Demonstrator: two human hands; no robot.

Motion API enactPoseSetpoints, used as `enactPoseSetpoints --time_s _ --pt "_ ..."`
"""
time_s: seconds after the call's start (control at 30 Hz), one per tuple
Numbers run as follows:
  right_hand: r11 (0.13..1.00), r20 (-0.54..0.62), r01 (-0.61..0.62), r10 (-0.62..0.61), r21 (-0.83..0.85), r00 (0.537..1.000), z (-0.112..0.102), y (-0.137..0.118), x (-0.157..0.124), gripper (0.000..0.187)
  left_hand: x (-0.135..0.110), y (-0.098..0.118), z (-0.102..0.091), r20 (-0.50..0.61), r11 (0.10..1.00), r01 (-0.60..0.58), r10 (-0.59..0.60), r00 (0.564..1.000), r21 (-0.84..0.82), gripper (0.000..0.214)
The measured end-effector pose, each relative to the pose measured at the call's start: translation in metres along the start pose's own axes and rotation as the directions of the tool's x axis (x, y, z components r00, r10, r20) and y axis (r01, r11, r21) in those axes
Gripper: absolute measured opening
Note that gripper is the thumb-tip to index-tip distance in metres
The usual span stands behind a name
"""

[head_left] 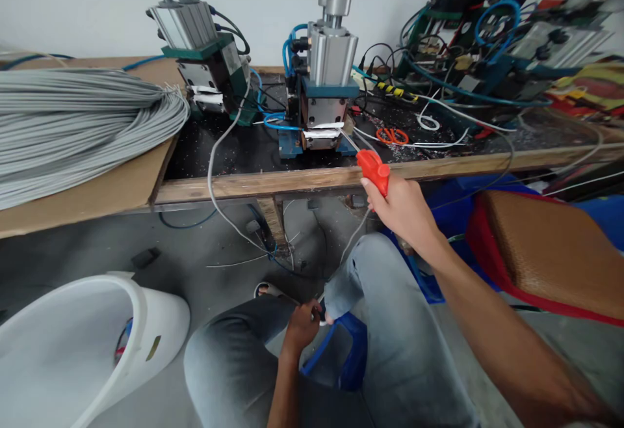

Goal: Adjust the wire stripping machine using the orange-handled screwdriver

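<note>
My right hand point(404, 210) is closed round the handle of a red air blow gun point(373, 166). The gun's thin metal nozzle reaches up and left to the jaws of the middle pneumatic press point(325, 112), where white pieces lie between the metal blocks. A grey hose point(355, 236) hangs below the gun. Low between my knees, my left hand point(302, 325) is closed, and I cannot make out what its fingers hold. Beneath it is a blue plastic stool point(355, 353).
Grey cables point(82, 125) lie bundled on cardboard point(141, 177) at the left. A second press point(209, 57) stands behind them. More machines point(487, 57) fill the right back. Orange loops point(391, 136) lie on the bench. A white bin point(163, 314) and a brown-topped seat point(550, 246) flank me.
</note>
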State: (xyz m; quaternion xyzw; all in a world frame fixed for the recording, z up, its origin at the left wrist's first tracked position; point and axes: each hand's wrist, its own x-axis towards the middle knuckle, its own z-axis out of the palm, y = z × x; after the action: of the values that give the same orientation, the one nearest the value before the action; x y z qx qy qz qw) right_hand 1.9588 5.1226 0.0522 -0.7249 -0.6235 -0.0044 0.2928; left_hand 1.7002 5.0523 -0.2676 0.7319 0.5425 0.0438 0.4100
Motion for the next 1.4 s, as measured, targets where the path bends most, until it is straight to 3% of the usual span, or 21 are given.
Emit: enactPoseSetpoints --time_s 0.1,0.2,0.27,0.4,0.6,0.73,0.8,0.9,0.97,1.07,1.17,1.4 --pt "0.960 0.076 -0.083 0.064 0.269 0.995 0.000 0.004 0.000 0.054 0.002 -0.002 -0.001 0.038 0.999 -0.016 0.017 0.999 -0.029 0.014" --pt "0.805 0.234 -0.242 0.132 0.541 0.963 0.000 0.009 0.000 0.061 0.003 -0.004 -0.001 0.044 0.999 -0.018 0.020 0.999 -0.043 0.015" --pt "0.715 0.299 -0.305 0.139 0.629 0.944 -0.004 0.012 0.003 0.062 0.003 -0.004 -0.001 0.051 0.999 -0.014 0.017 0.999 -0.050 0.015" --pt "0.660 0.394 -0.369 0.119 0.655 0.911 -0.021 0.015 0.014 0.055 0.003 -0.004 0.000 0.058 0.998 -0.010 0.013 0.998 -0.061 0.016" --pt "0.716 0.500 -0.409 0.097 0.565 0.861 -0.043 0.023 0.031 0.048 0.002 -0.002 -0.002 0.068 0.997 -0.019 0.024 0.997 -0.076 0.016" --pt "0.728 0.447 -0.379 0.112 0.571 0.888 -0.037 0.021 0.027 0.048 0.001 0.001 -0.005 0.063 0.997 -0.025 0.030 0.998 -0.079 0.016" --pt "0.818 0.379 -0.293 0.100 0.495 0.920 -0.031 0.017 0.020 0.050 0.001 0.003 -0.006 0.066 0.997 -0.017 0.022 0.998 -0.075 0.016" --pt "0.992 0.196 -0.076 0.054 0.105 0.979 -0.025 0.007 0.008 0.045 0.001 0.004 -0.006 0.068 0.997 -0.009 0.015 0.998 -0.074 0.017" --pt "0.981 0.090 -0.022 0.040 -0.195 0.995 -0.024 -0.003 0.000 0.039 0.000 0.003 -0.006 0.069 0.997 -0.005 0.011 0.998 -0.079 0.017" --pt "0.890 0.078 -0.060 0.106 -0.453 0.991 -0.026 -0.022 -0.010 0.047 0.001 0.001 -0.005 0.069 0.996 -0.002 0.008 0.998 -0.084 0.018" --pt "0.841 0.080 -0.067 0.130 -0.537 0.988 -0.028 -0.038 -0.014 0.050 0.001 0.002 -0.004 0.068 0.997 0.000 0.006 0.998 -0.080 0.017" --pt "0.903 0.024 -0.008 0.020 -0.430 1.000 -0.023 -0.037 -0.011 0.045 0.001 0.003 -0.006 0.059 0.997 -0.015 0.020 0.998 -0.076 0.016"
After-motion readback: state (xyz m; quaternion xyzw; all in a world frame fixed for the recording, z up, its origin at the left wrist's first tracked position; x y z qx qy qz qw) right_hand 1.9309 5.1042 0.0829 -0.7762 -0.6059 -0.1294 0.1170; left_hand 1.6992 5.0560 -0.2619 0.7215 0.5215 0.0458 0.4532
